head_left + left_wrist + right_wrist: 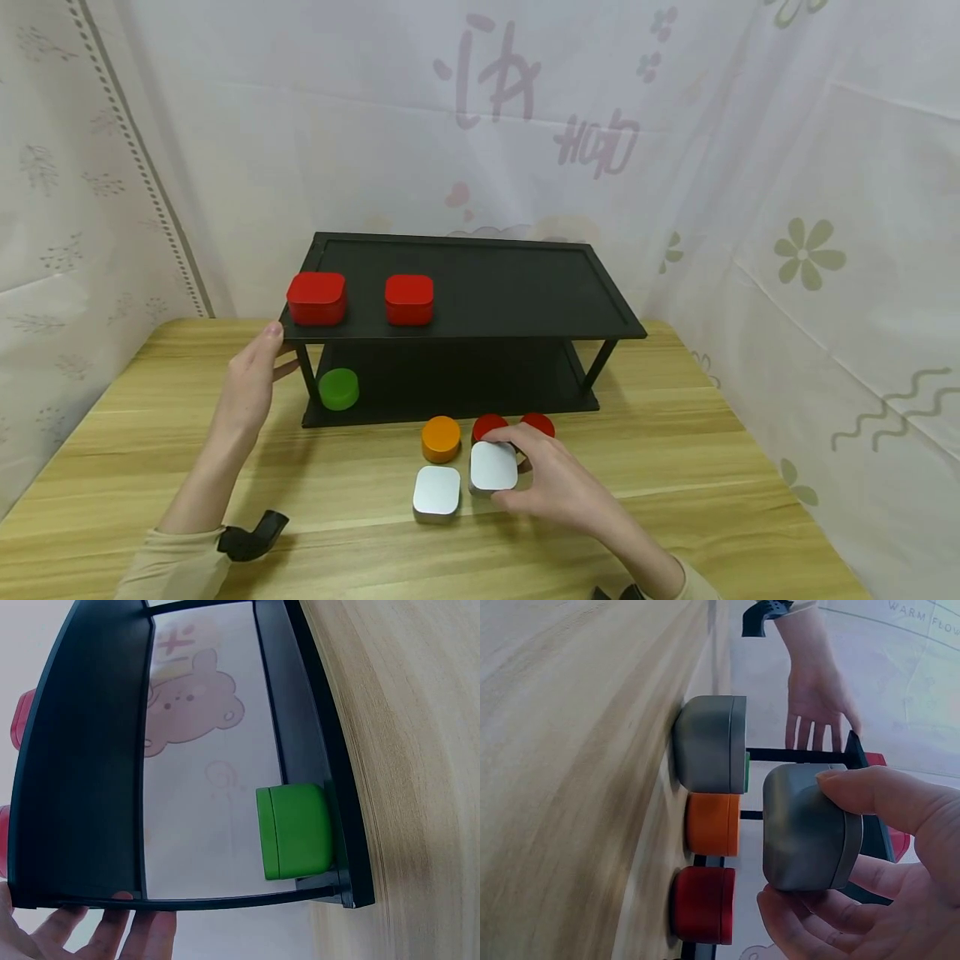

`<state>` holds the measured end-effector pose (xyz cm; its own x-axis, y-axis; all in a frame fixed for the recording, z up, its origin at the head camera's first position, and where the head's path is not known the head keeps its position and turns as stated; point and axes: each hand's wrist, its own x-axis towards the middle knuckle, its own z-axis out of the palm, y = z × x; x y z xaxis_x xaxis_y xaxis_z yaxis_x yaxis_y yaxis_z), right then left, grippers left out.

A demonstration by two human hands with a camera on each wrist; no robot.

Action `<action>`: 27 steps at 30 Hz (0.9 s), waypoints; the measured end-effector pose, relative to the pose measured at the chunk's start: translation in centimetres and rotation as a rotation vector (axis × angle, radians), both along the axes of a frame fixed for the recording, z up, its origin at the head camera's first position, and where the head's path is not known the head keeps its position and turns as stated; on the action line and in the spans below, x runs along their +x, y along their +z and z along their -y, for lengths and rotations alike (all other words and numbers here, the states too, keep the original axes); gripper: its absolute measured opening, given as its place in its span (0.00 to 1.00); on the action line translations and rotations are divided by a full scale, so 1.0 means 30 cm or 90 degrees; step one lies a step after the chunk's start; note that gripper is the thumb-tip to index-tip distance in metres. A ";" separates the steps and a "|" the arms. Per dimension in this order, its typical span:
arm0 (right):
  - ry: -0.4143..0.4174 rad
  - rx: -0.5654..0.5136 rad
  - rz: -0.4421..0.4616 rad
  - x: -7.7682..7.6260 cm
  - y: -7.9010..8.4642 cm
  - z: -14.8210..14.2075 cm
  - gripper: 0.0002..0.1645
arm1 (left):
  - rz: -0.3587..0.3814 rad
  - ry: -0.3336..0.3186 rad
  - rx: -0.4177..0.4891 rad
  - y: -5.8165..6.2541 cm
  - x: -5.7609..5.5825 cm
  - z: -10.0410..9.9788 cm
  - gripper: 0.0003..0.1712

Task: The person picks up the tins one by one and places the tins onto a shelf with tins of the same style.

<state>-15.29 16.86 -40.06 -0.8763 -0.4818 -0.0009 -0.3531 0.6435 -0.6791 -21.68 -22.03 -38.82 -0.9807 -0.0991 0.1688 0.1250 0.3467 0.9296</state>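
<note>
My right hand (551, 483) holds a silver square tin (493, 467) between thumb and fingers. The right wrist view shows this silver tin (806, 829) raised off the wooden table. A second silver tin (437, 493) stands on the table to its left. Behind them sit an orange round tin (441, 439) and two red round tins (537, 424), partly hidden by my hand. With my left hand (251, 375) I grip the left front corner of a black two-tier shelf (510, 292), thumb on top and fingers (112, 930) beneath the upper board.
Two red tins, one wider (317, 298) and one smaller (409, 300), rest on the shelf's upper board. A green round tin (339, 389) stands at the left end of the lower board. A printed white curtain (375, 125) hangs behind the wooden table (675, 500).
</note>
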 end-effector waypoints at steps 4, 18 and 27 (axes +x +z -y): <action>-0.001 -0.002 -0.001 -0.002 0.003 0.001 0.35 | 0.009 0.003 0.004 0.003 0.001 0.000 0.40; -0.016 -0.046 0.000 -0.015 0.027 -0.017 0.36 | 0.030 0.014 0.005 0.006 0.003 -0.001 0.41; -0.006 -0.054 -0.019 -0.026 0.050 -0.026 0.36 | 0.019 0.014 0.017 0.001 -0.001 0.001 0.41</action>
<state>-16.08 17.65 -38.56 -0.8800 -0.4705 0.0655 -0.3676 0.5873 -0.7210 -21.71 -22.05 -38.78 -0.9827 -0.1244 0.1369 0.0903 0.3236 0.9419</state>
